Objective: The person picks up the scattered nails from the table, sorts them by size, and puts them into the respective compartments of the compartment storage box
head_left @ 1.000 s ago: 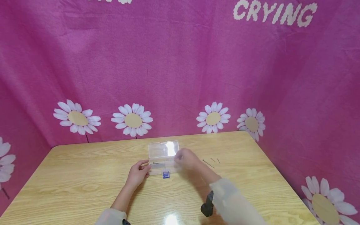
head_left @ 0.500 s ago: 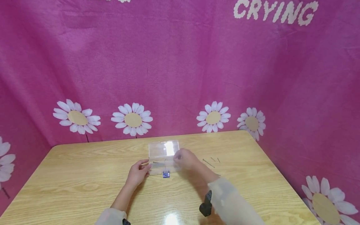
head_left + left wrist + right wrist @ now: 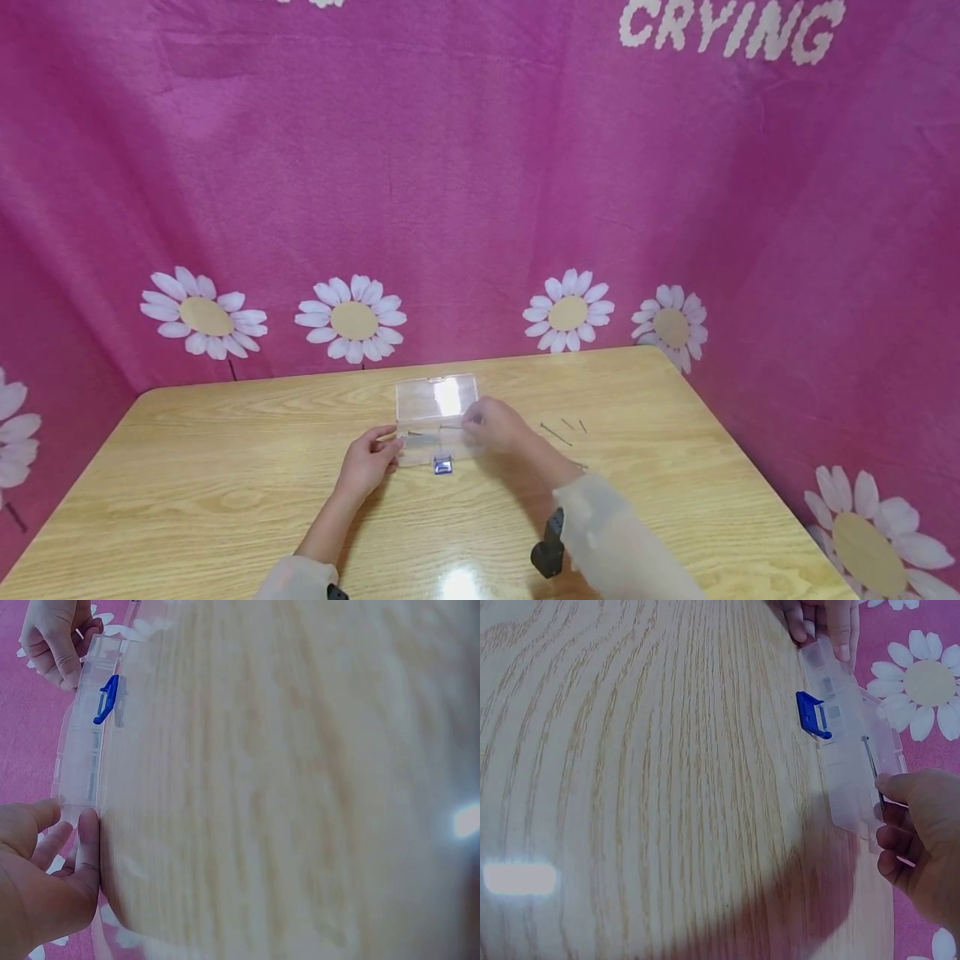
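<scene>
- In the head view, we see the clear box (image 3: 417,457) on the table (image 3: 225,492), between the two hands, its lid (image 3: 420,402) raised at the back and its blue latch (image 3: 442,466) unfastened at the front.
- Here the left hand (image 3: 367,461) grips the box's left end, thumb at the front and fingers behind. The right hand (image 3: 497,425) is at the right end, its fingertips on a held nail (image 3: 451,427); nail or screw, we cannot tell.
- As for what is done, we find a boxed nail (image 3: 417,434) in the left compartment. As for what is left, we count the held nail, not yet let go, and on the table a long nail (image 3: 557,434), two short nails (image 3: 567,424) and another nail (image 3: 580,465) partly hidden by the right forearm. We judge the work to be in its early part.
- In the left wrist view, we see the left thumb and fingers pinching the box's end; the right hand's grip is not clear to us from here.
- In the right wrist view, we see the right thumb and fingers pinching the held nail over the right-hand part of the box, its free end pointing towards the middle.
</scene>
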`<control>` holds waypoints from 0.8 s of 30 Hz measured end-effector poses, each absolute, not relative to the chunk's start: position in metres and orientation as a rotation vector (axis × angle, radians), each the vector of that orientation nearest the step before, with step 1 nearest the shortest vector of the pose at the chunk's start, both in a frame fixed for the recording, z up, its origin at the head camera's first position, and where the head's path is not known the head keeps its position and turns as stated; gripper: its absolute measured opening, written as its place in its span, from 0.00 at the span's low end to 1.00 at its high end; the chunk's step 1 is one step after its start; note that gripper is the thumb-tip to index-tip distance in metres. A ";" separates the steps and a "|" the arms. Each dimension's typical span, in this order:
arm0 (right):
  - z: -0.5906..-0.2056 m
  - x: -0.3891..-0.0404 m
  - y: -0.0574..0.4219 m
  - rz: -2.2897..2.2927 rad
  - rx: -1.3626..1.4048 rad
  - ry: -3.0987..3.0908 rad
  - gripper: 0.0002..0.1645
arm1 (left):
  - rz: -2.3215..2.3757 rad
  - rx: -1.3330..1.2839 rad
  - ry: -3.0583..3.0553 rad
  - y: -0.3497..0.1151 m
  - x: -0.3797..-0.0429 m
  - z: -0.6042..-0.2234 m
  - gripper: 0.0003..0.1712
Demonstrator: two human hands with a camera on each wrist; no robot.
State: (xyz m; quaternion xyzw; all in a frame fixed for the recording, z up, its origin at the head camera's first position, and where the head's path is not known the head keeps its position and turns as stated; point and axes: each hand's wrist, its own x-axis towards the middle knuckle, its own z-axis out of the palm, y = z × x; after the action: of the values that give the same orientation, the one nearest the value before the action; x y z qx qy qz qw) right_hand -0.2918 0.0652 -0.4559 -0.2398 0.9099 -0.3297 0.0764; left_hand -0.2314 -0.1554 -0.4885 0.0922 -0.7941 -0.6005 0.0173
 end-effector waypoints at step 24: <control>-0.450 -0.285 0.085 -1.245 -0.414 2.671 0.08 | -1.839 0.290 -2.496 -0.156 -0.232 -0.490 0.21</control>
State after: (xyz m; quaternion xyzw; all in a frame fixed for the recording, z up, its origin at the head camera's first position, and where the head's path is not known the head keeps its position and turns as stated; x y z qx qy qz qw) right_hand -0.2853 0.0854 -0.4496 -0.1386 0.8945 -0.4169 0.0826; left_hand -0.2324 -0.1556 -0.4898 0.0931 -0.8015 -0.5906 0.0140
